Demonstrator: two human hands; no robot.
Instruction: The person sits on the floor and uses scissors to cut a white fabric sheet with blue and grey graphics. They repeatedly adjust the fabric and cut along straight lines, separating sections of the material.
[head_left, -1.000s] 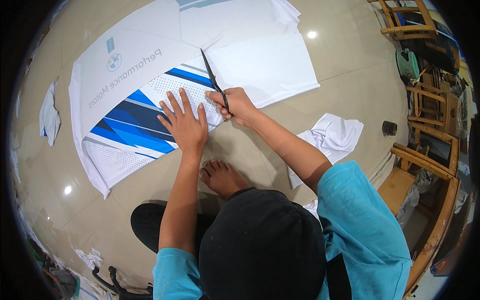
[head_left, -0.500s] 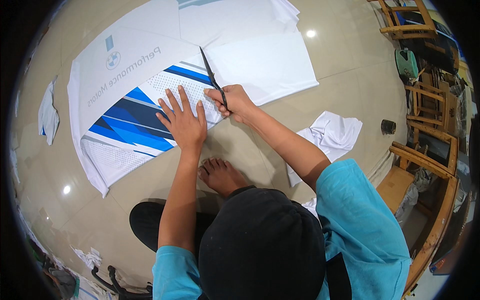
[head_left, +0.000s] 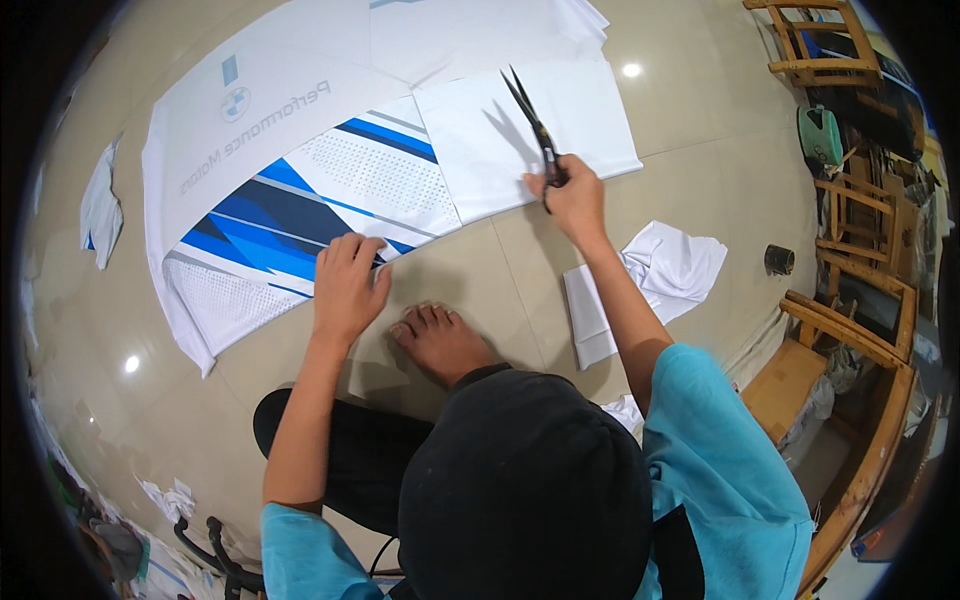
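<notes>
A large white fabric piece (head_left: 530, 140) lies spread on the floor, with a blue, grey and dotted printed panel (head_left: 290, 215) along its near side. My left hand (head_left: 348, 285) is at the panel's near edge, its fingers bent and closed on the cloth. Black scissors (head_left: 540, 135) are gripped in my right hand (head_left: 577, 202), held above the plain white part on the right. Their blades point away from me, slightly parted, and cast a shadow on the fabric. Part of the panel's edge is hidden under my left fingers.
My bare foot (head_left: 440, 342) rests close to the fabric's near edge. Crumpled white cloth (head_left: 670, 265) lies at the right, and a smaller cloth piece (head_left: 101, 210) at the far left. Wooden frames (head_left: 850, 330), a green container (head_left: 819, 136) and a dark cup-like object (head_left: 778, 260) line the right side.
The scissors have moved right, off the corner of the printed panel. My left hand has gone from lying flat on the print to curled fingers at its near edge.
</notes>
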